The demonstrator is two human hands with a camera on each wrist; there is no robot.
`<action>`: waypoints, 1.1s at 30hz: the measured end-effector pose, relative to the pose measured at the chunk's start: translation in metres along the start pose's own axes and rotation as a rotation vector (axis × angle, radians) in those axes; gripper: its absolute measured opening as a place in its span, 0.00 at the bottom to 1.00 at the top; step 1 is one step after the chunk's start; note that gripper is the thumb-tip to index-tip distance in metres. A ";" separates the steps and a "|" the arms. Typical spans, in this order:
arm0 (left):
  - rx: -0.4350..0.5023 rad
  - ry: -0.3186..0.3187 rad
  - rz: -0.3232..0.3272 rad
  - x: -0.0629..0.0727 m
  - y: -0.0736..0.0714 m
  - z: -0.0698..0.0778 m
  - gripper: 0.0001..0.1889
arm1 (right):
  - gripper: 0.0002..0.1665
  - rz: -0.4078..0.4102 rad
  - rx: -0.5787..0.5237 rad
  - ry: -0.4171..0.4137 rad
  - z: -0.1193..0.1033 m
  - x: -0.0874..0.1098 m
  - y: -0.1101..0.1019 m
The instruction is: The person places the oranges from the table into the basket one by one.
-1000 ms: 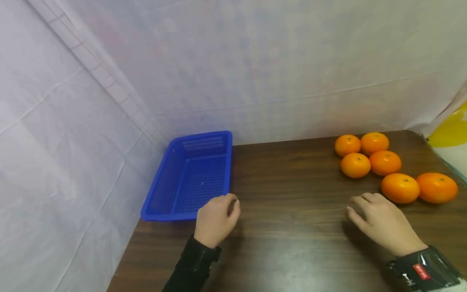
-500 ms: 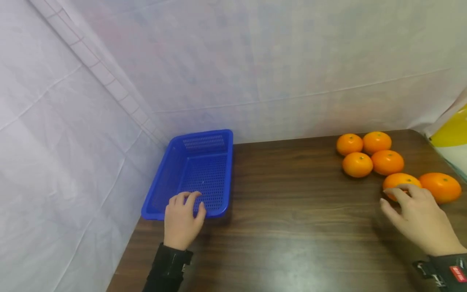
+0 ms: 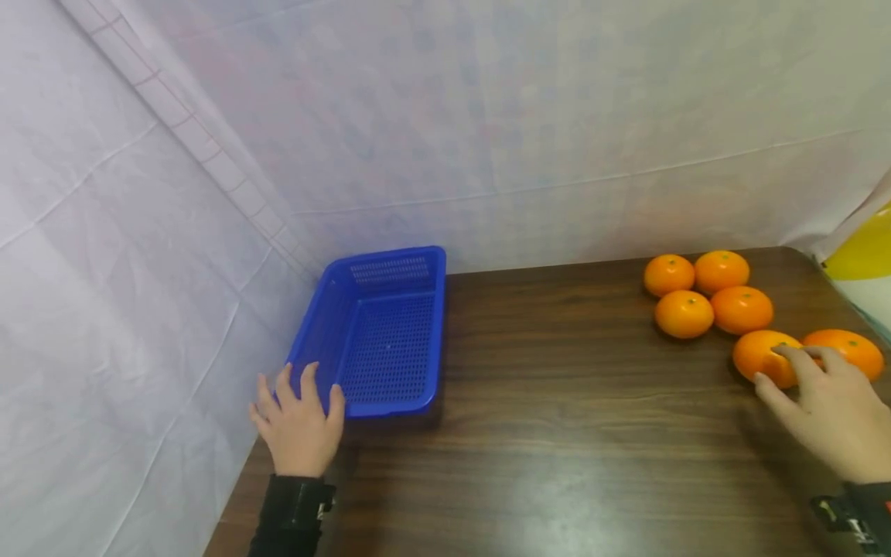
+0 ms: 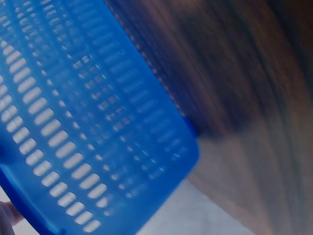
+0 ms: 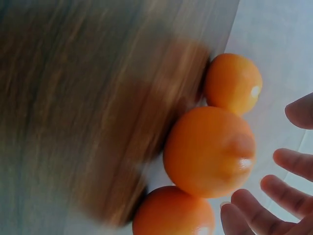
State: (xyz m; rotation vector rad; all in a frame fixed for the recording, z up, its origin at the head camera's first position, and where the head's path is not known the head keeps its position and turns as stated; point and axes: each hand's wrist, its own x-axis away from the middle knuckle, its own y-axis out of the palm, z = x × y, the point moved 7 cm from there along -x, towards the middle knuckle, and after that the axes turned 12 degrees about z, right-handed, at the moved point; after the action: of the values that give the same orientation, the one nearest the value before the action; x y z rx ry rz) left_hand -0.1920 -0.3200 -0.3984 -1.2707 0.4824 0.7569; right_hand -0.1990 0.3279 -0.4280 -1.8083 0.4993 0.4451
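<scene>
My left hand (image 3: 301, 429) is at the near left corner of a blue plastic basket (image 3: 404, 406), fingers spread over its rim. In the left wrist view the slotted basket (image 4: 93, 112) fills the left side, with a fingertip (image 4: 9, 215) beside its edge. At the right, my right hand (image 3: 828, 414) reaches over the two nearest oranges, its fingers loosely bent. One orange (image 3: 766, 360) lies by the thumb and index finger; the other orange (image 3: 856, 352) is partly hidden by the fingers. The right wrist view has the fingers (image 5: 288, 196) spread beside a large orange (image 5: 208, 152).
Several more oranges (image 3: 684, 315) sit grouped farther back on the brown wooden table (image 3: 543, 371). A white cloth (image 3: 487, 124) hangs behind and to the left. Something yellow (image 3: 859, 251) shows beyond the table's right edge.
My left hand has moved left along the basket's near side to its corner, fingers spreading. The right hand has moved right, to the two nearest oranges. The oranges and basket stay put.
</scene>
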 end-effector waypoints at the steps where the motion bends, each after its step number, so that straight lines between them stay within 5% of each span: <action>1: -0.007 -0.029 -0.025 0.000 0.001 -0.004 0.27 | 0.35 -0.001 -0.001 0.010 0.002 0.000 0.001; 11: 0.028 -0.215 -0.179 0.003 0.009 -0.027 0.33 | 0.42 -0.047 -0.042 0.069 0.015 -0.004 0.007; 23: 0.255 -0.401 -0.324 0.009 0.023 -0.041 0.37 | 0.51 -0.208 0.009 0.112 0.029 -0.008 0.025; 28: 0.323 -0.429 -0.278 0.008 0.024 -0.045 0.39 | 0.56 -0.262 0.044 0.130 0.033 -0.011 0.032; 33: 0.416 -0.424 -0.145 0.006 0.020 -0.048 0.38 | 0.56 -0.261 0.037 0.124 0.032 -0.012 0.033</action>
State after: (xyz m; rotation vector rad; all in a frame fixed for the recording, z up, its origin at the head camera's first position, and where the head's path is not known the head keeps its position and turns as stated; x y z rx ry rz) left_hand -0.1986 -0.3626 -0.4277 -0.7225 0.1841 0.7320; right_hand -0.2292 0.3516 -0.4569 -1.8415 0.3465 0.1444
